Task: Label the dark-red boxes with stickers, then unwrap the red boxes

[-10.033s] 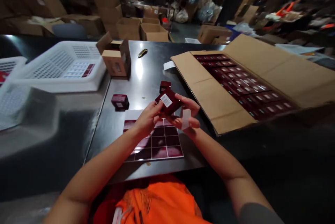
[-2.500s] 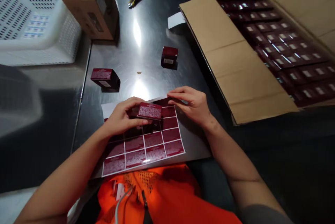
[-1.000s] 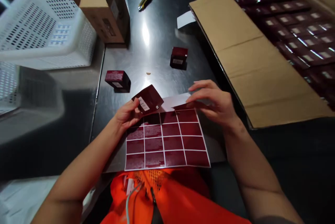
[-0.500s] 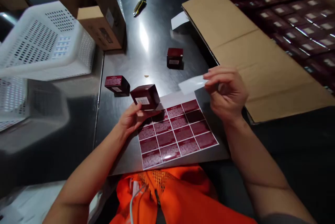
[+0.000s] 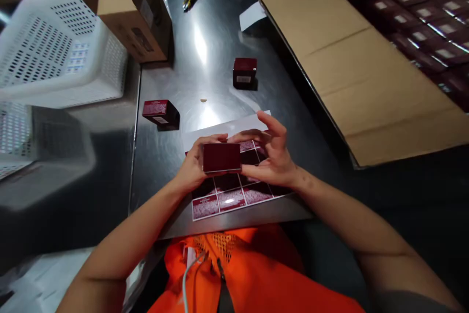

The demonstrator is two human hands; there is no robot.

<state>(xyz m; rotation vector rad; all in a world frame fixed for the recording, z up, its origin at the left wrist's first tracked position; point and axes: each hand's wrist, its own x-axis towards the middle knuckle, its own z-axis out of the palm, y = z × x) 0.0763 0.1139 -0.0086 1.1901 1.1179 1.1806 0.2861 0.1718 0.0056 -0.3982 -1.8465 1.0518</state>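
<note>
Both hands (image 5: 234, 159) on red box (image 5: 222, 156), big carton (image 5: 330, 34) w/ red boxes (image 5: 421, 15)

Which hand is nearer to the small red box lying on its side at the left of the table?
Left. The left hand is below and right of that red box; the right hand is farther right, across the held box.

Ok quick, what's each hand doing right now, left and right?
Left hand: closed on the small dark red cardboard box, held above the sheet of dark red labels.
Right hand: fingers against the same box's right side, steadying it.
</note>
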